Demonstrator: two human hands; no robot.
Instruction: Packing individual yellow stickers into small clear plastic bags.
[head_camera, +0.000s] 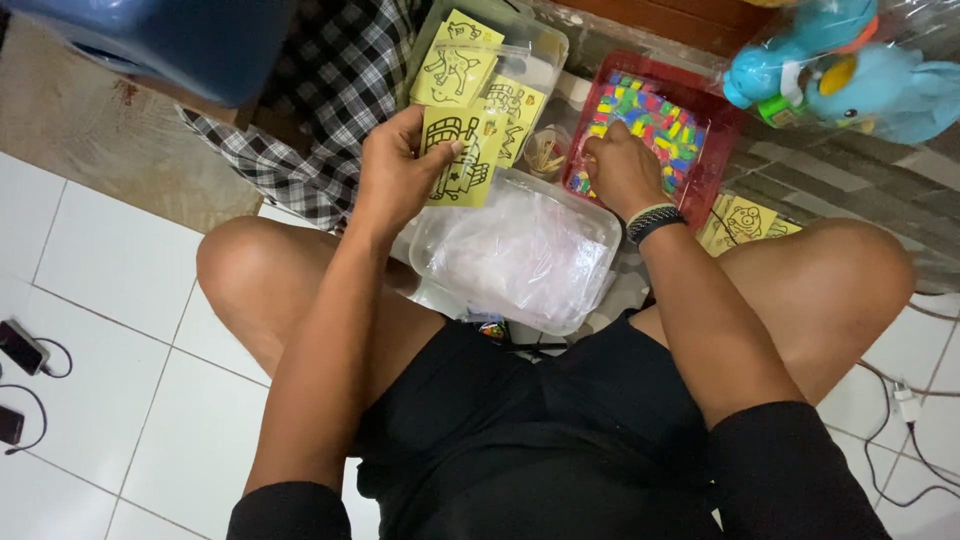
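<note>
Item 1: yellow card w/ black line drawing, being held up in the left hand, above the near edge of a clear tub lined w/ crinkled plastic film. Card is looking thin, flat, very light, prob. bendy & easy to crease; best taken by an edge or corner, pinch grip, not across the printed face. Left fingers are curling round the card's left edge, thumb lying on its face, closed on it; forearm is running up from the lap betw. the knees, wrist bent slightly inward. Item 2: red tray packed w/ small multicolour pieces, sitting beyond the right knee, just beside the clear tub. Pieces are looking tiny, light, loose; likely to scatter, so fingertip pick-up. Right hand is reaching into the tray's near-left corner, knuckles up, fingers bunching downward among the pieces; can't tell if anything is pinched. Dark wristband on that wrist. Item 3: more yellow cards lying in a second clear container behind, plus a few more by the right knee. Misc.: checked cloth at upper left, blue plush toy in wrap at upper right, white tile floor, cables & small devices at far left.
</note>
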